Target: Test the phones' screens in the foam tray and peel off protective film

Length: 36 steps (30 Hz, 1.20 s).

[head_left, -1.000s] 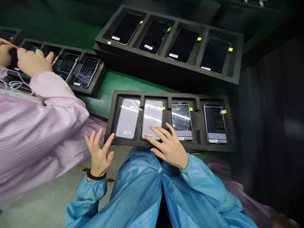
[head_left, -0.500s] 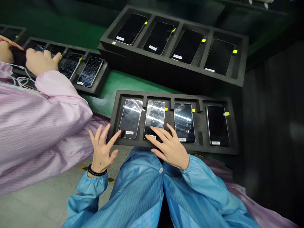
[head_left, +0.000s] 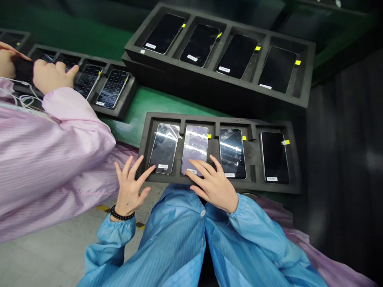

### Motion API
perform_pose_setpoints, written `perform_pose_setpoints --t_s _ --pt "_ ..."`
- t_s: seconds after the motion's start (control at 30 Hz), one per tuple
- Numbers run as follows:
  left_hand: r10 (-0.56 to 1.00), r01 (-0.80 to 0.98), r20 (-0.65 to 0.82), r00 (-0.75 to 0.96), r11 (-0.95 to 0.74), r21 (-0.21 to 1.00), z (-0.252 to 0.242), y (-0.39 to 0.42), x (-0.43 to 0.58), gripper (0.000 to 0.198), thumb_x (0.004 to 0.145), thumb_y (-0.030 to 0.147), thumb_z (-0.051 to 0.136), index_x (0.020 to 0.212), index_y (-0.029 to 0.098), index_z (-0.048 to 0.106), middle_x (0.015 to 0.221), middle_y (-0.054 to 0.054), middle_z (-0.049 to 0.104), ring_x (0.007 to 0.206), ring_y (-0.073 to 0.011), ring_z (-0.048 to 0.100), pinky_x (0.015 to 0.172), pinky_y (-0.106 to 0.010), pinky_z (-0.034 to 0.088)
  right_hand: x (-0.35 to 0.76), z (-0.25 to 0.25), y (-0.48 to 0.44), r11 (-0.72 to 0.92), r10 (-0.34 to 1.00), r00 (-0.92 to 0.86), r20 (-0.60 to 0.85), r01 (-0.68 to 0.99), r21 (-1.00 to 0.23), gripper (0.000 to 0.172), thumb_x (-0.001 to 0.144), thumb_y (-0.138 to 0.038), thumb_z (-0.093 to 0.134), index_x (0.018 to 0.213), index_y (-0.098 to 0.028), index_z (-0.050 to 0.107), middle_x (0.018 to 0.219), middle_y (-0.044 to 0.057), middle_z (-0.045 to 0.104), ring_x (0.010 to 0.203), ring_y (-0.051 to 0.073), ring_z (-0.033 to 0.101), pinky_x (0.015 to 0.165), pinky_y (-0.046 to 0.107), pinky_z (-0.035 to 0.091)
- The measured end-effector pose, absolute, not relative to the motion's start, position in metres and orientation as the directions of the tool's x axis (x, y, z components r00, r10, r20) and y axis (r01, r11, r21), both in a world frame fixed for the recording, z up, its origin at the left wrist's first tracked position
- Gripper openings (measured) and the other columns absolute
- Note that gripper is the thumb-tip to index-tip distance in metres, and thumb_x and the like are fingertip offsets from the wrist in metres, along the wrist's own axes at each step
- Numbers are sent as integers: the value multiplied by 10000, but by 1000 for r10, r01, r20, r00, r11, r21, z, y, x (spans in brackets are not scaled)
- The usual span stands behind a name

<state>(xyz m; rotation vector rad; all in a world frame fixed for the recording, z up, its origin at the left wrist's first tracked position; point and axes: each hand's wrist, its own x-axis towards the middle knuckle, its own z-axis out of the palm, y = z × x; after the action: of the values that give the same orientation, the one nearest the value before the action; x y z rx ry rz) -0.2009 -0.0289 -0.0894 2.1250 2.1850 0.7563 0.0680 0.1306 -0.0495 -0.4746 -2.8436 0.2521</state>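
A black foam tray (head_left: pixel 221 185) lies in front of me with several phones in its slots. My left hand (head_left: pixel 131 187) is open with fingers spread, its index fingertip at the bottom corner of the leftmost phone (head_left: pixel 164 148). My right hand (head_left: pixel 213 184) is open and flat, fingertips resting on the lower end of the second phone (head_left: pixel 195 144), whose screen glows pale. The third phone (head_left: pixel 232 152) and the fourth phone (head_left: pixel 274 156) lie untouched with dark screens. A black bead bracelet sits on my left wrist.
A larger black tray (head_left: pixel 221 91) with several dark phones stands behind on the green surface (head_left: pixel 149 103). At left a person in a pink sleeve (head_left: pixel 54 151) handles something over another tray (head_left: pixel 119 109) of lit phones, with white cables nearby.
The phone screens went from lit to dark, then the second one brightened again. My left hand moved right toward the leftmost phone. My right hand stayed in place.
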Motion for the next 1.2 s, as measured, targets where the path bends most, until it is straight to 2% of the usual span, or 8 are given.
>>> perform_pose_setpoints --t_s 0.13,0.3,0.43,0.6,0.8,0.93,1.0,1.2 --pt "933 933 342 -116 -15 359 -89 -30 -200 609 1015 559 268 1581 334 303 1701 -46 173 1571 -335 123 1256 -612 -33 68 -50 131 928 349 -914 208 306 -211 458 1043 -399 458 1462 -219 493 1489 135 552 1319 275 527 1164 610 332" --pt "947 939 308 -91 -22 343 -90 -29 -200 589 1016 560 260 1556 347 363 1689 -44 213 1571 -335 123 1251 -619 -43 68 -50 131 930 344 -916 207 302 -207 415 1041 -395 458 1397 -208 559 1486 134 555 1309 275 528 1170 605 328" --pt "925 926 354 -137 -7 378 -90 -30 -199 627 1012 568 259 1586 318 291 1693 -72 187 1571 -333 127 1255 -619 -17 68 -49 130 925 358 -907 220 313 -214 490 1044 -402 438 1489 -197 464 1481 148 554 1305 281 530 1155 609 344" --pt "950 937 295 -98 -12 349 -90 -31 -200 590 1017 551 261 1557 336 360 1678 -78 231 1567 -351 131 1245 -637 -33 68 -51 131 931 340 -919 201 299 -208 426 1047 -403 439 1413 -211 544 1490 134 549 1309 275 528 1169 604 326" --pt "917 927 367 -156 7 376 -92 -32 -199 646 1008 572 268 1592 295 276 1675 -122 225 1560 -356 164 1253 -638 9 69 -52 131 919 367 -902 227 314 -239 534 1052 -438 404 1514 -173 423 1475 149 559 1293 282 536 1163 605 335" --pt "946 939 303 -115 4 344 -91 -31 -199 596 1011 553 268 1536 311 413 1659 -107 279 1556 -372 171 1250 -648 -9 69 -51 131 925 351 -913 207 303 -229 428 1040 -394 458 1407 -195 552 1473 144 563 1297 276 534 1176 598 326" --pt "948 938 299 -111 1 346 -90 -31 -199 595 1012 554 264 1529 308 425 1657 -103 285 1558 -366 169 1252 -640 -22 69 -50 131 924 351 -914 203 303 -233 403 1033 -376 477 1386 -207 573 1482 142 556 1305 277 530 1179 595 325" --pt "920 936 369 -132 -6 351 -89 -32 -198 606 1015 551 267 1572 322 329 1693 -78 177 1572 -340 121 1267 -605 -25 70 -52 130 912 381 -898 219 325 -250 528 1050 -433 410 1517 -186 424 1496 150 541 1315 274 526 1177 594 330"
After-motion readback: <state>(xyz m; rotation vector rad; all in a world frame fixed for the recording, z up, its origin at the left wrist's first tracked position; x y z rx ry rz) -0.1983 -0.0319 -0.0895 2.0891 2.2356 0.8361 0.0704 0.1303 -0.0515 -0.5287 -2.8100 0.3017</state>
